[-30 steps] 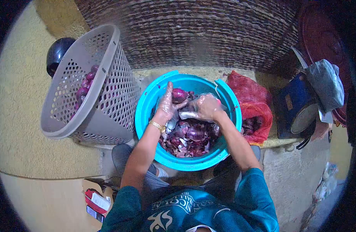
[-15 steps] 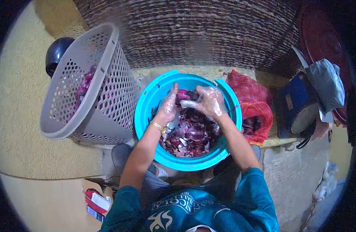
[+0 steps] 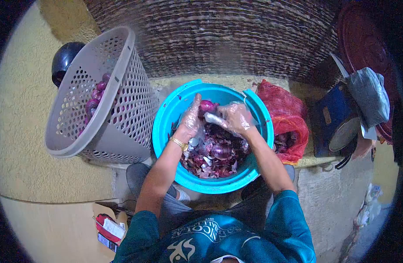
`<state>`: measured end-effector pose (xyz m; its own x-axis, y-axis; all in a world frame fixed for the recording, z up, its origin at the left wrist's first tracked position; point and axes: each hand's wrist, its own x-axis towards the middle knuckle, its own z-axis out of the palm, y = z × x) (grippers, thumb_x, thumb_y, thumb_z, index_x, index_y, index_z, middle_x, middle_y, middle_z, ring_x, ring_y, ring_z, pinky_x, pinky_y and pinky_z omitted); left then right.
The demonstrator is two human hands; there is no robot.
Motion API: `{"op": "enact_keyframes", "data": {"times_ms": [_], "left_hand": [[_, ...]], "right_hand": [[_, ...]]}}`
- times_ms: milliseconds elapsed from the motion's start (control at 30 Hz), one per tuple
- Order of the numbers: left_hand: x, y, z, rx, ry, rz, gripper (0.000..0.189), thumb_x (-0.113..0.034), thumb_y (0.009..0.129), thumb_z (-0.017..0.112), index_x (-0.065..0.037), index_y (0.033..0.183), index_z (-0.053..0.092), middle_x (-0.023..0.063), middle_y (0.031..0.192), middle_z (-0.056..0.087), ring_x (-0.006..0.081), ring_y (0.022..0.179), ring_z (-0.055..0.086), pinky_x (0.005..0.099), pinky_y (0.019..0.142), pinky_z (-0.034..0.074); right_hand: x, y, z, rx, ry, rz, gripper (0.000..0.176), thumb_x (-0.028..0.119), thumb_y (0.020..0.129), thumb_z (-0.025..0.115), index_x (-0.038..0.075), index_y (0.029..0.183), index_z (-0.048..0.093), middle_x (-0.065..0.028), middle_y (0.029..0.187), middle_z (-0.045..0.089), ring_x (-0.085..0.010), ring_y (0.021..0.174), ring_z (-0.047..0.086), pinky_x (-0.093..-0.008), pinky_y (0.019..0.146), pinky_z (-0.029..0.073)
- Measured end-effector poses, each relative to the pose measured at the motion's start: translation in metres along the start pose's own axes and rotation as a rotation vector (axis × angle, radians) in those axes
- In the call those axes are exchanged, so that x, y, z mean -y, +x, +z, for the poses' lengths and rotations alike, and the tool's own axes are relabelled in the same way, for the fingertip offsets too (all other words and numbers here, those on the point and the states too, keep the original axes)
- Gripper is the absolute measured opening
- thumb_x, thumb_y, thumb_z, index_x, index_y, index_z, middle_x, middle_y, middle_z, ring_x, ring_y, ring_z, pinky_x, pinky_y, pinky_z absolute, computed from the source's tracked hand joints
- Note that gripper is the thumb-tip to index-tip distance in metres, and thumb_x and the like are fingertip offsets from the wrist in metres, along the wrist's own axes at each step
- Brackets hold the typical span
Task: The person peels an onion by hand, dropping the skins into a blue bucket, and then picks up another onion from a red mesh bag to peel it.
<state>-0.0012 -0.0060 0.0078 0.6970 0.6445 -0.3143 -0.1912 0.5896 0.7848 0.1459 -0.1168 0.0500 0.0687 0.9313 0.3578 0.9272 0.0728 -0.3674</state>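
Both my hands wear thin clear plastic gloves and work over a turquoise basin [image 3: 166,127] full of purple onion skins [image 3: 212,160]. My left hand [image 3: 190,120] cups a red onion [image 3: 206,106] from the left. From the right, my right hand [image 3: 236,118] meets it, its fingers closed around something pale and narrow at the onion; whether that is a blade or a strip of glove I cannot tell. A peeled onion [image 3: 221,151] lies among the skins below. A gold watch [image 3: 181,143] sits on my left wrist.
A grey perforated basket [image 3: 118,92] with peeled red onions leans at the left. A red mesh sack [image 3: 284,118] of onions lies right of the basin. A dark blue scale [image 3: 337,122] and a grey bag [image 3: 368,94] stand at the far right. A woven wall rises behind.
My right hand rose from the basin's middle toward the onion, then settled slightly lower against it. My left hand shifted a little right and stays cupped around the onion.
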Motion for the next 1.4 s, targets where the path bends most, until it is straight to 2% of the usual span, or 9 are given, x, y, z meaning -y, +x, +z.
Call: {"op": "enact_keyframes", "data": {"times_ms": [100, 233, 400, 967, 1033, 1067, 1167, 1233, 1400], "left_hand": [[-0.001, 0.003, -0.004, 0.035, -0.018, 0.02, 0.064, -0.064, 0.086, 0.055, -0.006, 0.113, 0.058, 0.0078, 0.105, 0.066, 0.0203, 0.094, 0.064, 0.0406, 0.084, 0.051], [-0.004, -0.002, 0.0, -0.017, -0.019, -0.027, 0.067, -0.063, 0.086, 0.054, -0.003, 0.112, 0.06, 0.0116, 0.109, 0.065, 0.0219, 0.101, 0.062, 0.0369, 0.092, 0.049], [-0.001, -0.002, 0.0, -0.042, 0.029, -0.009, 0.065, -0.064, 0.085, 0.055, -0.005, 0.111, 0.06, 0.0095, 0.106, 0.065, 0.021, 0.099, 0.061, 0.0383, 0.09, 0.048], [0.002, 0.002, -0.003, -0.019, 0.065, -0.028, 0.063, -0.061, 0.09, 0.049, -0.005, 0.117, 0.058, 0.0103, 0.113, 0.064, 0.0223, 0.105, 0.061, 0.0436, 0.093, 0.049], [0.003, 0.003, -0.005, 0.035, 0.047, 0.025, 0.057, -0.06, 0.087, 0.057, -0.012, 0.117, 0.053, 0.005, 0.102, 0.064, 0.0187, 0.093, 0.063, 0.0398, 0.076, 0.053], [0.004, 0.004, -0.006, 0.035, 0.047, 0.024, 0.057, -0.06, 0.087, 0.057, -0.012, 0.117, 0.053, 0.005, 0.102, 0.064, 0.0187, 0.093, 0.063, 0.0398, 0.076, 0.053], [0.002, 0.002, -0.002, 0.051, 0.022, 0.057, 0.056, -0.058, 0.088, 0.057, -0.009, 0.116, 0.053, 0.0068, 0.104, 0.065, 0.02, 0.095, 0.064, 0.0419, 0.08, 0.055], [0.001, 0.0, -0.001, 0.055, 0.04, 0.052, 0.06, -0.059, 0.091, 0.05, -0.004, 0.113, 0.059, 0.0111, 0.11, 0.065, 0.0226, 0.101, 0.063, 0.0442, 0.092, 0.052], [0.003, 0.004, -0.004, 0.033, 0.039, 0.044, 0.058, -0.058, 0.091, 0.05, -0.005, 0.111, 0.06, 0.011, 0.11, 0.065, 0.022, 0.1, 0.064, 0.0427, 0.092, 0.052]], "right_hand": [[-0.002, 0.0, 0.0, 0.092, -0.079, 0.003, 0.058, 0.063, 0.083, 0.057, 0.006, 0.072, 0.065, -0.0183, 0.065, 0.062, -0.0375, 0.067, 0.063, -0.0478, 0.062, 0.047], [0.006, -0.001, -0.012, -0.074, -0.033, 0.067, 0.06, 0.066, 0.074, 0.064, 0.006, 0.069, 0.062, -0.0162, 0.061, 0.061, -0.0354, 0.063, 0.063, -0.0461, 0.059, 0.047], [0.005, 0.001, -0.011, -0.157, 0.004, 0.097, 0.062, 0.067, 0.067, 0.071, 0.006, 0.067, 0.059, -0.0136, 0.06, 0.061, -0.0328, 0.06, 0.062, -0.0439, 0.058, 0.048], [-0.004, 0.0, -0.005, -0.155, 0.007, 0.049, 0.055, 0.061, 0.076, 0.066, 0.006, 0.066, 0.063, -0.0151, 0.06, 0.062, -0.0332, 0.061, 0.063, -0.0453, 0.057, 0.048], [-0.001, 0.001, -0.007, -0.129, -0.009, 0.07, 0.055, 0.061, 0.078, 0.065, 0.007, 0.067, 0.064, -0.0159, 0.06, 0.062, -0.0335, 0.061, 0.063, -0.0453, 0.057, 0.048], [0.0, 0.001, -0.008, -0.103, -0.025, 0.09, 0.054, 0.06, 0.079, 0.063, 0.008, 0.067, 0.066, -0.0166, 0.06, 0.061, -0.0338, 0.061, 0.063, -0.0453, 0.057, 0.048], [-0.005, 0.001, -0.002, -0.093, -0.021, 0.073, 0.057, 0.063, 0.082, 0.058, 0.008, 0.07, 0.068, -0.0181, 0.062, 0.062, -0.0357, 0.062, 0.063, -0.0468, 0.058, 0.048], [-0.001, 0.002, -0.007, -0.037, -0.023, 0.11, 0.058, 0.064, 0.083, 0.055, 0.008, 0.072, 0.069, -0.0189, 0.063, 0.062, -0.0366, 0.063, 0.063, -0.0473, 0.059, 0.048], [-0.006, 0.002, -0.003, 0.041, 0.031, 0.128, 0.063, 0.066, 0.086, 0.048, 0.008, 0.077, 0.071, -0.0213, 0.066, 0.063, -0.0381, 0.066, 0.064, -0.0485, 0.061, 0.048]]}}
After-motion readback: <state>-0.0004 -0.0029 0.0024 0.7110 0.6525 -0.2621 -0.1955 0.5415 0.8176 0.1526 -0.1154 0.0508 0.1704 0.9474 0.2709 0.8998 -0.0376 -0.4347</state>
